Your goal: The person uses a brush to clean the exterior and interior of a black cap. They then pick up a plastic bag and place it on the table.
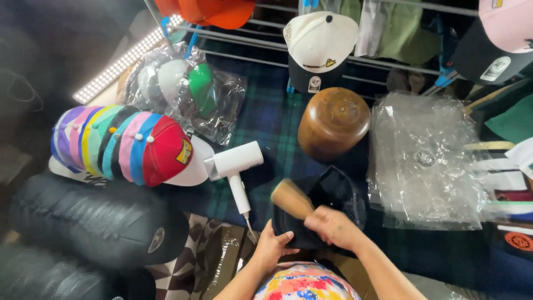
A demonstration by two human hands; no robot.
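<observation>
A black cap [327, 191] lies on the dark plaid cloth [266, 122] just in front of me. My left hand [273, 247] grips the cap's near edge and holds it down. My right hand [333, 226] is shut on a wooden-handled brush [291, 198], blurred with motion, pressed against the cap. A rounded wooden hat block [333, 122] stands just beyond the cap. A white hair dryer [236, 166] lies to the left of the cap, its handle pointing toward me.
A stacked row of colourful caps [125, 144] lies at left above rows of black caps [100, 222]. Bagged caps [189, 89] sit behind. Clear plastic bags [425, 161] pile at right. A wire rack [333, 50] holds a white cap [321, 44] and others.
</observation>
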